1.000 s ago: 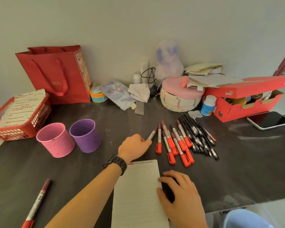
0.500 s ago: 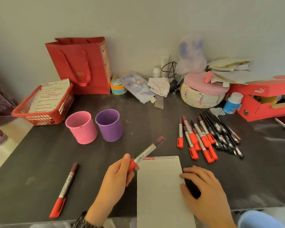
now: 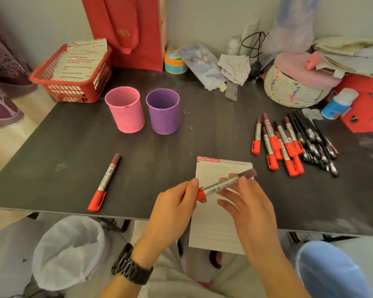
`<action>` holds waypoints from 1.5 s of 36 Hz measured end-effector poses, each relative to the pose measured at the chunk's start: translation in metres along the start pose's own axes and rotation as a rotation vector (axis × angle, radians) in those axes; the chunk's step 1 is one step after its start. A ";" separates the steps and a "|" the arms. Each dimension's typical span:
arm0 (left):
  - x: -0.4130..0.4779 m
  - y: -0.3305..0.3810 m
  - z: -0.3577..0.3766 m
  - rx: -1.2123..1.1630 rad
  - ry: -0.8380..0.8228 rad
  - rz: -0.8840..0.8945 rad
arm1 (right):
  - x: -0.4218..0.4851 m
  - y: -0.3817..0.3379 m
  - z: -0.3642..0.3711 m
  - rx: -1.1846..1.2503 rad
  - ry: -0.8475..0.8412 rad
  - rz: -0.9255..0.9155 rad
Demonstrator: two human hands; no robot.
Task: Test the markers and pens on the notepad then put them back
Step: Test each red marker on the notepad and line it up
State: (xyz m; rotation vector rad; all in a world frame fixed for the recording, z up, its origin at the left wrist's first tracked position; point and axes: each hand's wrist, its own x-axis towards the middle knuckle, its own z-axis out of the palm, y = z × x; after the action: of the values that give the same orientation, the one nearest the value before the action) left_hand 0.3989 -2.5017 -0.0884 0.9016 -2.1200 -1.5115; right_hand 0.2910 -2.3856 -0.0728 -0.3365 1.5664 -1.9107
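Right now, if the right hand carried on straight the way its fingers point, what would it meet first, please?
The right hand points up-left at the marker held by the left hand; it already seems to touch its barrel. Beyond lies the notepad, though depth is unclear.

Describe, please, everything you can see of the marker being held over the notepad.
The held marker has a silvery printed barrel, a red cap at its near-left end and a dull maroon end at the far right. It looks like plastic and is still capped. It lies tilted, rising to the right, above the white notepad. The left hand pinches the red cap end; the right hand touches the barrel near the maroon end.
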 end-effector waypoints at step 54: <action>0.030 -0.007 -0.030 0.199 0.110 -0.058 | 0.066 -0.039 -0.038 0.655 -0.045 0.079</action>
State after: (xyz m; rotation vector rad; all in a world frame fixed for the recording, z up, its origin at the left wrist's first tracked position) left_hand 0.3979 -2.5447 -0.0862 1.0977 -2.2088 -1.2615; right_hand 0.2066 -2.3934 -0.0581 -0.0290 0.8350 -2.2012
